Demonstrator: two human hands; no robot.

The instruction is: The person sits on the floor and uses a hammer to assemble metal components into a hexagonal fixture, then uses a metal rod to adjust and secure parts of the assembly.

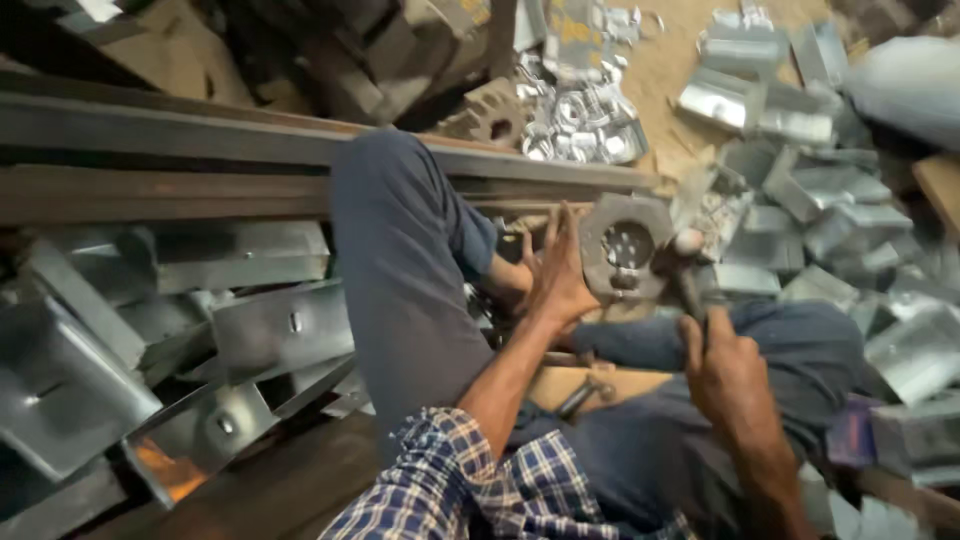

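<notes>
Your left hand presses flat, fingers spread wide, against the left edge of an octagonal metal plate with a round hole in its middle. The plate stands nearly upright on the floor between your legs, just in front of the long steel beam that runs across the floor from the left edge to past your knee. Your right hand is closed in a fist around the handle of a hammer, whose head sits right at the plate's right edge; whether it touches the plate cannot be told through the blur. Your left knee, in blue-grey trousers, rises against the beam, and a checked sleeve covers your left forearm. Folded galvanised brackets lie heaped on the floor to your left, and more of them are scattered to your right. A pile of small shiny nuts sits beyond the beam.
</notes>
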